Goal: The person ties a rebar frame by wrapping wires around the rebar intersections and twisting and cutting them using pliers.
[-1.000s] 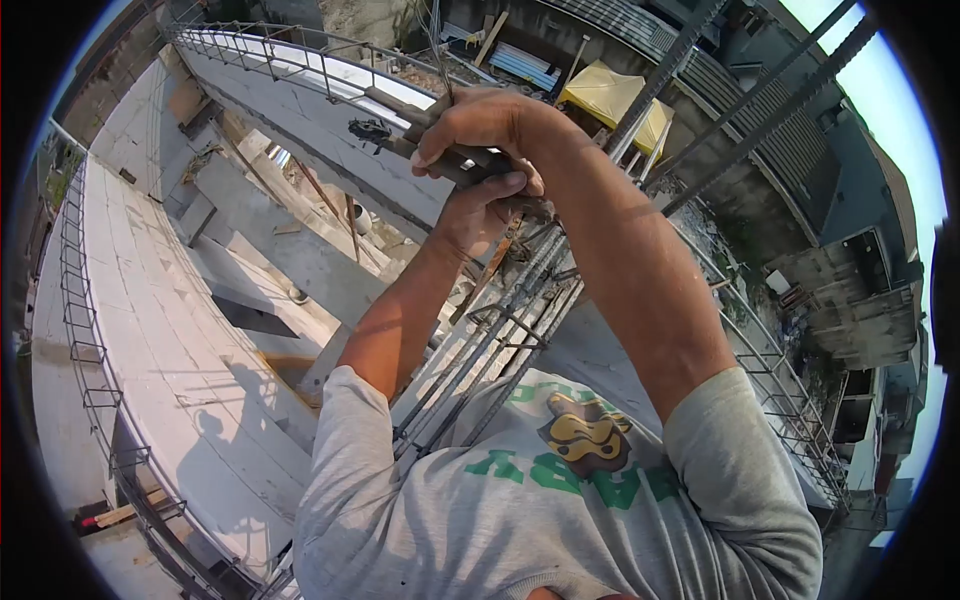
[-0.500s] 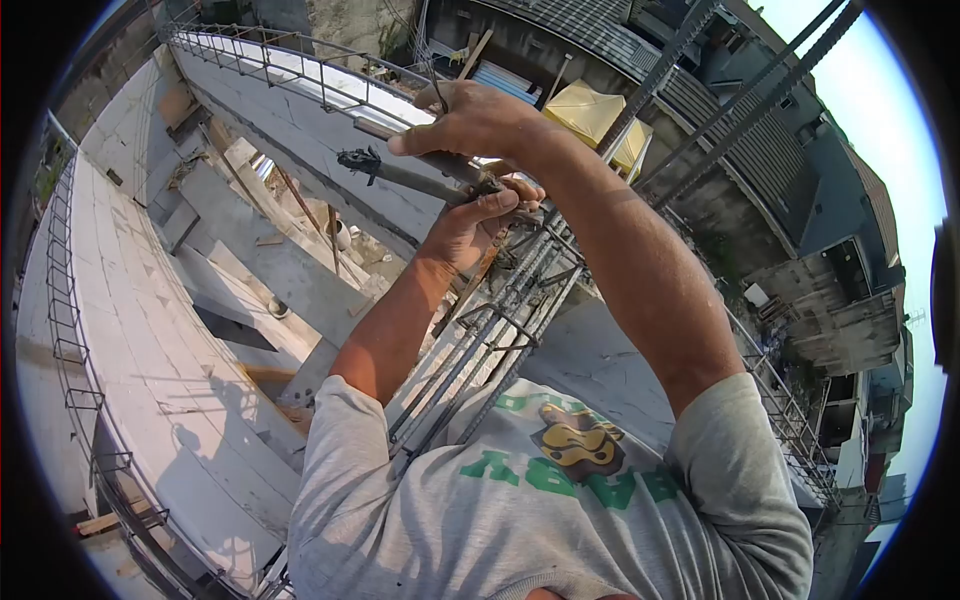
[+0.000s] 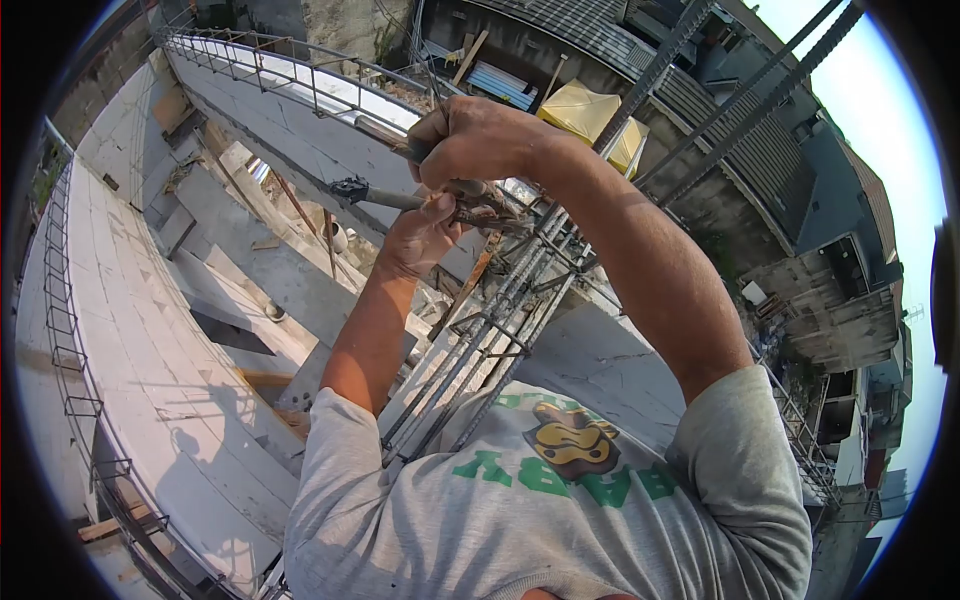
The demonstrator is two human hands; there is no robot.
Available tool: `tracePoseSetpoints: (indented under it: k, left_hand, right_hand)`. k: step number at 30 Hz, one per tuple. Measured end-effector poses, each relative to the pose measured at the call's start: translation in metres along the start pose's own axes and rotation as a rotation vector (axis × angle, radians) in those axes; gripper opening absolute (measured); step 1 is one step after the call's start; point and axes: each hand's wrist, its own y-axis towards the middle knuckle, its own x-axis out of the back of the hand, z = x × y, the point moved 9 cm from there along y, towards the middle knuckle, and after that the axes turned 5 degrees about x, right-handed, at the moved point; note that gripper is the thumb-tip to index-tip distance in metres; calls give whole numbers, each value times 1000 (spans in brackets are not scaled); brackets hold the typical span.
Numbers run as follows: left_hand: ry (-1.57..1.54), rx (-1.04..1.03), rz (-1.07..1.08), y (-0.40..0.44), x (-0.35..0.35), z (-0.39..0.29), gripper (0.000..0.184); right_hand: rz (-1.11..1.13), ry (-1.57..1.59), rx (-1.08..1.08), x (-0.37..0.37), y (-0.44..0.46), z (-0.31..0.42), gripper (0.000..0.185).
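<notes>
The left hand [image 3: 420,240] is curling round a long grey rod with a black lumpy end [image 3: 385,197], left of the grey metal bar cage's [image 3: 490,335] far end. The right hand [image 3: 480,140] is bending tightly, its hold unclear. Gripping firmly is probably helping

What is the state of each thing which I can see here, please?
Left hand: closed around the handle
Right hand: fingers curled in
Handle: gripped, its end wrapped in black
Steel bars: joined as a cage
Yellow canopy: spread open
T-shirt: worn, creased
</notes>
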Motion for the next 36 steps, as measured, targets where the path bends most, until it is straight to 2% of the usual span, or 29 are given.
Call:
tracePoseSetpoints:
  k: [1, 4, 7, 10, 13, 17, 19, 22, 25, 28, 29, 32, 36]
  left_hand:
    - [-50, -21, -74, -3, 12, -1, 43]
    - [57, -21, -110, -7, 17, 3, 52]
    - [55, 22, -52, -6, 9, 9, 55]
    - [23, 100, 5, -5, 16, 13, 50]
    - [-135, 27, 0, -5, 33, 17, 37]
    - [30, 47, -152, -10, 60, 20, 44]
    - [160, 68, -184, -11, 28, 10, 45]
    - [194, 9, -161, -10, -13, -8, 48]
    - [194, -57, -87, 1, -32, -15, 51]
    - [221, -98, -97, 11, -32, -18, 54]
    - [150, -67, -88, 11, -38, -13, 58]
    - [113, -40, -90, 12, -34, -10, 50]
    - [198, -107, -125, 7, -52, -20, 46]
  right_hand:
    - [-13, -10, -9, 5, -4, 1, 21]
    - [-57, -14, -24, 16, -21, 4, 20]
    - [-184, -83, -6, 18, -25, 0, 23]
    - [-259, -189, 30, 16, -27, 2, 32]
    - [-243, -187, 64, 5, -18, 3, 37]
    - [-266, -192, 22, 1, -6, 9, 35]
    - [-280, -122, 17, -1, 0, 10, 38]
    - [-369, -35, 111, 0, 7, 13, 58]
    - [-352, 0, 139, 4, 20, 5, 77]
    - [-210, 227, 0, 5, 23, -9, 84]
    - [-151, 290, -50, 4, 28, -14, 84]
    - [-7, 383, 44, -3, 30, 1, 77]
    - [49, 397, -1, -12, 43, -5, 70]
